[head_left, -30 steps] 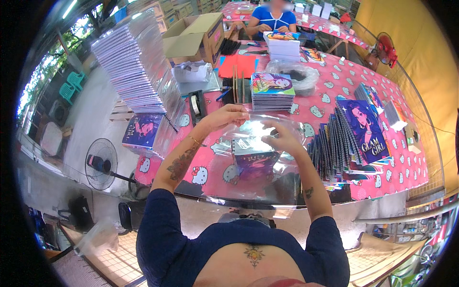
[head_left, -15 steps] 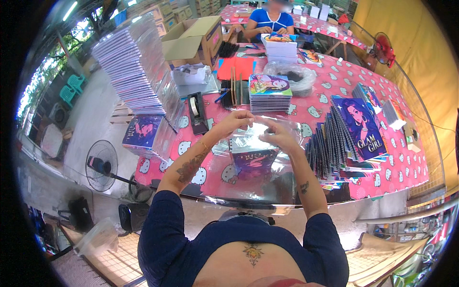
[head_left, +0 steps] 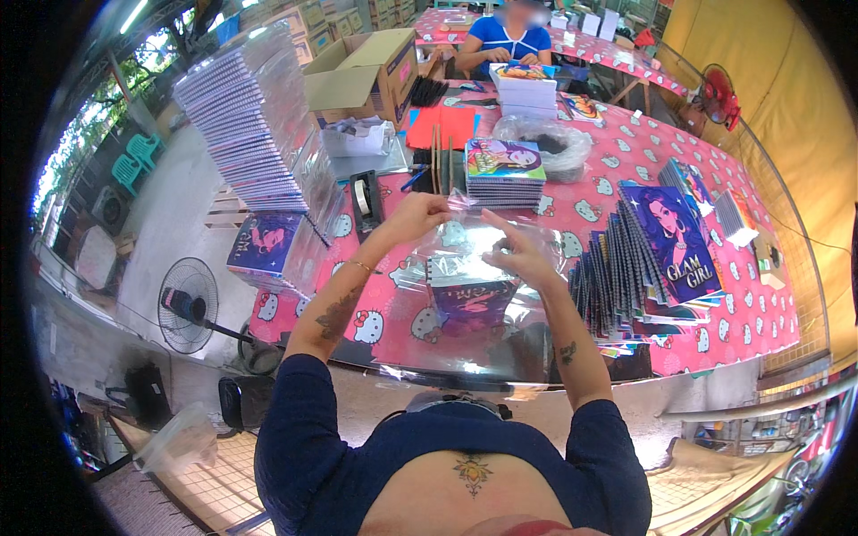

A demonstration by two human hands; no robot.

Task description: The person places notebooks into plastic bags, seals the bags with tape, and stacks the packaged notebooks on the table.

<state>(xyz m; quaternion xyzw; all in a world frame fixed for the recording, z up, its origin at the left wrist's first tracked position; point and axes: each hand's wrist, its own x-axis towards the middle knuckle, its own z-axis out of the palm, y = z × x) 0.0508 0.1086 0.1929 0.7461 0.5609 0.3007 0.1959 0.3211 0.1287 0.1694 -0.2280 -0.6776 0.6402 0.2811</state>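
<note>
In front of me, a purple-covered notebook [head_left: 474,305] lies beneath shiny clear plastic film [head_left: 456,239]. My left hand [head_left: 424,215] is closed in a pinch on the film's far edge, which rises a little at the fingertips. My right hand [head_left: 523,254] rests on or just over the film at the right. Its index finger and thumb are spread apart, and glare hides exactly where they touch. Just beyond the film stands a stack of spiral notebooks [head_left: 505,175]. A black tape dispenser [head_left: 366,204] is to the left of my left hand.
Fanned spiral notebooks [head_left: 626,259] cover the right side of the pink table [head_left: 769,304]. A tall, plastic-wrapped notebook stack [head_left: 241,134] leans at the left, near a cardboard box [head_left: 362,80]. A floor fan [head_left: 188,299] stands at left. Across the table sits a co-worker [head_left: 509,40] in blue.
My left hand has moved slightly left and away from my right hand, drawing up the film's edge. The right hand has hardly shifted; its index finger now points more upward.
</note>
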